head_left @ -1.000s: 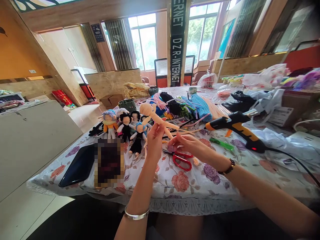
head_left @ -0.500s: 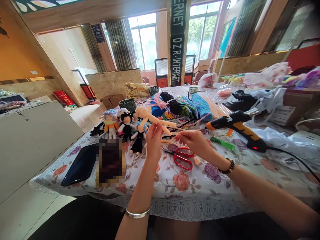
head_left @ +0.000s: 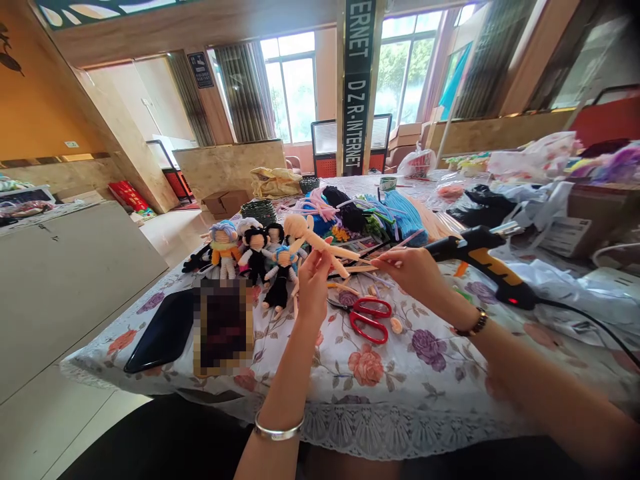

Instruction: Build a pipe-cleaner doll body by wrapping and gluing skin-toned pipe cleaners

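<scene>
Right at the centre of the frame, a peach-coloured fuzzy figure (head_left: pixel 323 245) is held above the table, tilted, its round head toward the upper left and its two legs toward the lower right. The left hand (head_left: pixel 314 290) grasps it, thumb and fingertips closed around the body near the top of the legs. Just to the right of centre, the right hand (head_left: pixel 420 275) has its thumb and forefinger pinched together on what looks like a thin strand (head_left: pixel 368 260) by the end of the upper leg; its far end is too small to make out.

Below the hands lie red-handled scissors (head_left: pixel 353 311), with a small peach piece (head_left: pixel 397 325) just beside their handles. At right of centre, a black-and-orange glue gun (head_left: pixel 493 265) rests with a red light showing, partly behind the right hand. Left of the left hand, finished-looking dolls (head_left: pixel 225 257) stand and lean in a cluster. Lower left, a dark glossy slab (head_left: pixel 163 331) lies beside a pixelated item (head_left: pixel 223 327). Behind the figure, bundles of fuzzy stems (head_left: pixel 407 217) are heaped across the floral tablecloth (head_left: pixel 320 385).
</scene>
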A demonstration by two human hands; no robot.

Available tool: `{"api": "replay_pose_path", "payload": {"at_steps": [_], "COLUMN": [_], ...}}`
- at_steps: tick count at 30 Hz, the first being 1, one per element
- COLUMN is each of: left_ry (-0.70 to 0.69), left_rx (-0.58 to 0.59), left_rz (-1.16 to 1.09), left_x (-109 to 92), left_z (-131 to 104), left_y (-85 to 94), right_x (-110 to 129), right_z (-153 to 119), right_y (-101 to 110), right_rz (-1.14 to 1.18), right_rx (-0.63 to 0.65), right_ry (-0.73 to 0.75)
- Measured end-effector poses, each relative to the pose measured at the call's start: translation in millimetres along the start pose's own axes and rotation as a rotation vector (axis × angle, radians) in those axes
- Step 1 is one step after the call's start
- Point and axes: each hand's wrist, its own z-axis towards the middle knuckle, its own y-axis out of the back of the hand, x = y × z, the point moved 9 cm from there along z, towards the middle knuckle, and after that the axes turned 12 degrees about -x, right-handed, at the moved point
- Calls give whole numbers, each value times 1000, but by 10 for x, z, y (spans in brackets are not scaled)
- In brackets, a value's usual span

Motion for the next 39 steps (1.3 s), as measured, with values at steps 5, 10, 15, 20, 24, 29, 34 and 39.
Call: {"api": "replay_pose_path", "payload": {"at_steps": [5,10,15,20,24,29,34,39], "left_ry": [63,67,69,89,49,-109,-251,-301], "left_rx": [16,74,146,101,20,-14,-70,-154], "left_rz": [21,94,174,107,67,203,276,317], "left_x": [36,65,112,110,87,4,-154,-251], "left_z": [-40,-76,-107,-107,-67,-29,-84,-143], "left_y": [-32,-102,-174,-146,-62,-12,-12,15], "right_x": [92,189,283,332,373,426,494,506], "right_z": [-39,-57,-122,-115,-116,-144,-198,-236], "right_y": [-178,-167,-218,-132,-61,-72,-108,-144], "right_rz": [197,324,302,156,124,61,229,380], "right_rx": [123,165,229,102,33,73,132,153], "right_ry": [58,-23,-28,98,176,158,5,-96]}}
